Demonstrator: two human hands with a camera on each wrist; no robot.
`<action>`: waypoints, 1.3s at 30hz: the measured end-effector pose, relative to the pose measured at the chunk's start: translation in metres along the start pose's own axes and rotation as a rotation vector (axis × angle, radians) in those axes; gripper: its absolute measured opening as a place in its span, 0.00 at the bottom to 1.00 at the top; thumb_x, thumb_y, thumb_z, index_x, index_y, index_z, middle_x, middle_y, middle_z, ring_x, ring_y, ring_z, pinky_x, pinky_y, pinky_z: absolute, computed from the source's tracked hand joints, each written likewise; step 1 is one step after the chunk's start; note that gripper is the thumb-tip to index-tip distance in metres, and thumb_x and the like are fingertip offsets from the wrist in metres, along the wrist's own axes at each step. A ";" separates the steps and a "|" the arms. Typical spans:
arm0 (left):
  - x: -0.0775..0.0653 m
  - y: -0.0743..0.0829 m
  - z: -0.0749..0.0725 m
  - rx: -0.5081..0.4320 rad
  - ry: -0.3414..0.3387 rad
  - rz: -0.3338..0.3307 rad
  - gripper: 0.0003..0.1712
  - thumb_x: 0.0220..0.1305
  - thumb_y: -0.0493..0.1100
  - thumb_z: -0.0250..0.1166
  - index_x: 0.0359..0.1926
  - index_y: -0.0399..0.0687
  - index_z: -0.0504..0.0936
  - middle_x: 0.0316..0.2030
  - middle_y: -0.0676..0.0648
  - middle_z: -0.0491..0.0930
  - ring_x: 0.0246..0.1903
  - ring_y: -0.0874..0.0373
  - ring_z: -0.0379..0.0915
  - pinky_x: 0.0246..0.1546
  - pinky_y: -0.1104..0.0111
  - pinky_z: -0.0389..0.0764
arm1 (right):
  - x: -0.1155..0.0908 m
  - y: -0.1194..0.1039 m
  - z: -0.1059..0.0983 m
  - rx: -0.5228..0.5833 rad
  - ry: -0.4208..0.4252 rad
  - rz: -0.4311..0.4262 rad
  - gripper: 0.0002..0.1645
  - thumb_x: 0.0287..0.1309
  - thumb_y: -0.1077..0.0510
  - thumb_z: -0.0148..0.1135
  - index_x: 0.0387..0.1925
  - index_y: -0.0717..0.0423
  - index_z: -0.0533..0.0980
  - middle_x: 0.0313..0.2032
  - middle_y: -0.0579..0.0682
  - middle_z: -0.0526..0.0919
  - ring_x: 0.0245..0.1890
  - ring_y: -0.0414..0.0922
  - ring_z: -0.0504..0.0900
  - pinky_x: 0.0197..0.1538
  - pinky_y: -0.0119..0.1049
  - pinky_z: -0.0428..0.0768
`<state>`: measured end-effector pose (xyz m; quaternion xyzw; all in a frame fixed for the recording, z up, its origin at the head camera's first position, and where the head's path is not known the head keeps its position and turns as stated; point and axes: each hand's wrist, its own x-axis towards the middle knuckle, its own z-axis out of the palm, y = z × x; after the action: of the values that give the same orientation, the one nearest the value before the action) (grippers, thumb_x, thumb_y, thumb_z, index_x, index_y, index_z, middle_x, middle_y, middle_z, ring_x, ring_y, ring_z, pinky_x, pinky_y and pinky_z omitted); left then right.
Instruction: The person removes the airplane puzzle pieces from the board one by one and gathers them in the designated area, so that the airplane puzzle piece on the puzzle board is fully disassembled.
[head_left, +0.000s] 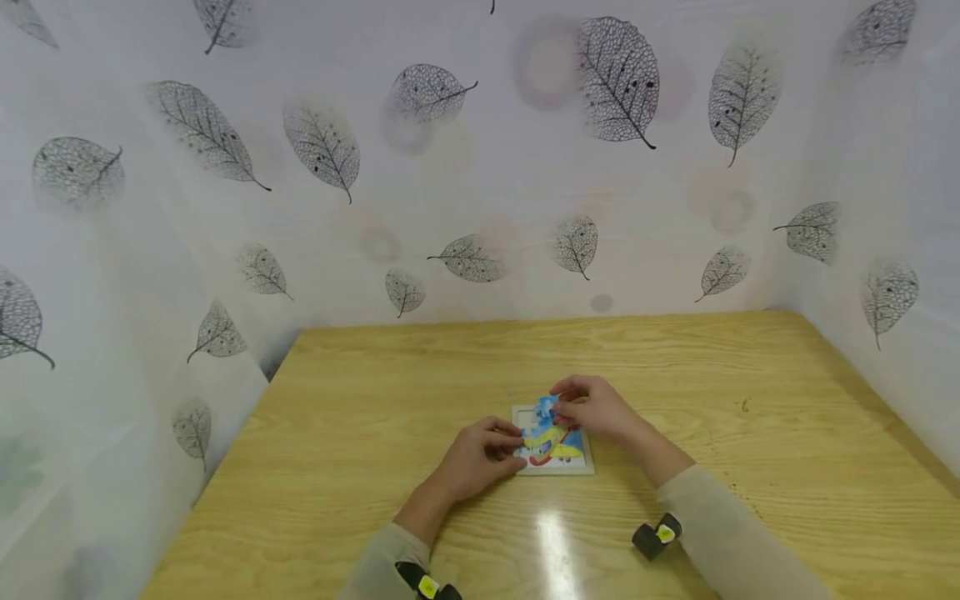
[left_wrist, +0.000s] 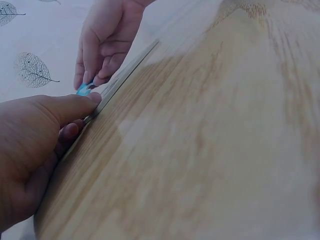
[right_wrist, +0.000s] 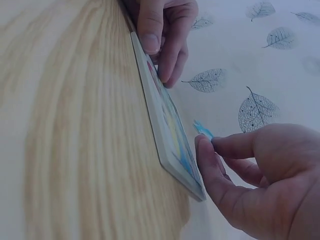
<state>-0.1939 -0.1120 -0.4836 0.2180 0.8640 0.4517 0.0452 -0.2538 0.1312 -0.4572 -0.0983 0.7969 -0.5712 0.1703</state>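
A small jigsaw puzzle board (head_left: pixel 558 471) with a pale rim lies flat on the table, its picture in yellow, red and blue. My right hand (head_left: pixel 600 410) pinches a blue puzzle piece (right_wrist: pixel 203 129) between thumb and fingertips, raised just off the board's far part. In the head view, the bare tray shows at the far left corner. My left hand (head_left: pixel 477 455) holds the board's left side, thumb near the front corner and fingers curled over the edge. Its fingertips hide part of the picture.
The wooden table (head_left: pixel 337 500) reaches back to a white curtain (head_left: pixel 480 183) printed with dark leaves, which also hangs at both sides. A black strap device (head_left: pixel 657 535) sits by the right sleeve, another (head_left: pixel 427 583) on the left sleeve.
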 end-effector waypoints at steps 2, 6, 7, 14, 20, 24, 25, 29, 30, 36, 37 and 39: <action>0.000 0.000 0.000 -0.004 0.000 -0.005 0.16 0.61 0.45 0.72 0.48 0.43 0.88 0.51 0.51 0.81 0.43 0.64 0.76 0.41 0.75 0.78 | -0.001 0.002 -0.003 0.018 0.008 0.005 0.17 0.67 0.66 0.59 0.55 0.69 0.75 0.45 0.61 0.79 0.37 0.43 0.85 0.41 0.35 0.85; 0.000 0.000 0.000 -0.009 -0.003 -0.016 0.16 0.62 0.46 0.72 0.48 0.44 0.88 0.51 0.52 0.81 0.42 0.65 0.75 0.41 0.75 0.78 | -0.002 0.006 -0.010 0.038 0.031 0.019 0.18 0.66 0.66 0.60 0.54 0.71 0.74 0.43 0.60 0.80 0.36 0.42 0.84 0.41 0.34 0.85; 0.000 0.000 0.000 -0.009 -0.003 -0.018 0.15 0.62 0.46 0.72 0.48 0.45 0.88 0.51 0.52 0.80 0.42 0.65 0.75 0.41 0.75 0.78 | -0.003 0.007 -0.011 0.044 0.041 0.024 0.17 0.66 0.66 0.61 0.54 0.71 0.74 0.42 0.60 0.80 0.35 0.42 0.84 0.40 0.34 0.85; -0.001 0.001 0.001 -0.009 -0.002 -0.042 0.15 0.61 0.46 0.73 0.47 0.45 0.88 0.51 0.52 0.80 0.41 0.65 0.75 0.40 0.75 0.78 | -0.011 0.011 -0.018 0.043 0.088 0.061 0.19 0.64 0.64 0.64 0.52 0.73 0.73 0.37 0.55 0.79 0.33 0.40 0.82 0.39 0.32 0.85; -0.003 0.001 0.001 -0.010 0.006 -0.034 0.15 0.61 0.45 0.73 0.46 0.44 0.88 0.50 0.52 0.80 0.40 0.66 0.75 0.39 0.75 0.78 | -0.017 0.013 -0.027 0.042 0.133 0.094 0.21 0.63 0.62 0.66 0.52 0.72 0.72 0.38 0.55 0.79 0.34 0.42 0.82 0.39 0.33 0.84; -0.002 0.001 0.002 -0.022 0.006 -0.031 0.14 0.61 0.45 0.72 0.47 0.45 0.88 0.50 0.51 0.80 0.40 0.65 0.75 0.40 0.75 0.78 | -0.019 0.015 -0.035 0.043 0.147 0.114 0.21 0.63 0.64 0.65 0.52 0.73 0.71 0.37 0.55 0.78 0.34 0.41 0.83 0.39 0.33 0.85; -0.002 0.001 0.002 -0.025 0.004 -0.032 0.14 0.61 0.46 0.72 0.47 0.45 0.88 0.50 0.52 0.80 0.40 0.65 0.75 0.40 0.75 0.78 | -0.019 0.015 -0.037 0.037 0.149 0.120 0.21 0.63 0.64 0.65 0.52 0.73 0.71 0.37 0.54 0.78 0.34 0.41 0.83 0.38 0.33 0.85; -0.002 0.001 0.002 -0.027 0.000 -0.037 0.14 0.62 0.45 0.72 0.47 0.45 0.88 0.51 0.52 0.80 0.41 0.65 0.75 0.41 0.75 0.78 | -0.020 0.016 -0.042 0.002 0.159 0.122 0.20 0.62 0.65 0.66 0.50 0.74 0.72 0.35 0.55 0.80 0.31 0.40 0.83 0.36 0.32 0.84; -0.002 0.001 0.002 -0.024 0.000 -0.039 0.15 0.62 0.45 0.72 0.47 0.45 0.88 0.51 0.52 0.80 0.41 0.65 0.75 0.41 0.75 0.78 | -0.020 0.016 -0.043 -0.005 0.161 0.119 0.19 0.62 0.65 0.66 0.50 0.75 0.72 0.35 0.55 0.80 0.30 0.40 0.83 0.35 0.32 0.84; -0.002 0.001 0.001 -0.014 0.002 -0.033 0.15 0.61 0.45 0.73 0.47 0.43 0.88 0.51 0.50 0.80 0.41 0.65 0.76 0.41 0.75 0.78 | -0.020 0.016 -0.041 -0.052 0.178 0.089 0.17 0.59 0.66 0.68 0.46 0.74 0.75 0.31 0.54 0.80 0.26 0.41 0.82 0.31 0.32 0.84; -0.002 0.001 0.001 -0.014 0.002 -0.027 0.15 0.61 0.44 0.73 0.47 0.43 0.88 0.51 0.50 0.80 0.41 0.65 0.76 0.41 0.75 0.78 | -0.019 0.016 -0.040 -0.067 0.186 0.085 0.17 0.59 0.66 0.68 0.46 0.73 0.75 0.31 0.53 0.80 0.26 0.40 0.82 0.30 0.32 0.83; -0.002 0.001 0.001 -0.012 0.004 -0.014 0.15 0.61 0.44 0.73 0.47 0.42 0.88 0.51 0.49 0.81 0.40 0.64 0.76 0.40 0.75 0.78 | -0.019 0.017 -0.039 -0.087 0.202 0.081 0.17 0.58 0.65 0.69 0.46 0.73 0.76 0.30 0.53 0.80 0.25 0.40 0.82 0.29 0.32 0.83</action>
<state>-0.1913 -0.1116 -0.4836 0.2110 0.8628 0.4569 0.0479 -0.2510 0.1775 -0.4588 -0.0152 0.8374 -0.5356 0.1078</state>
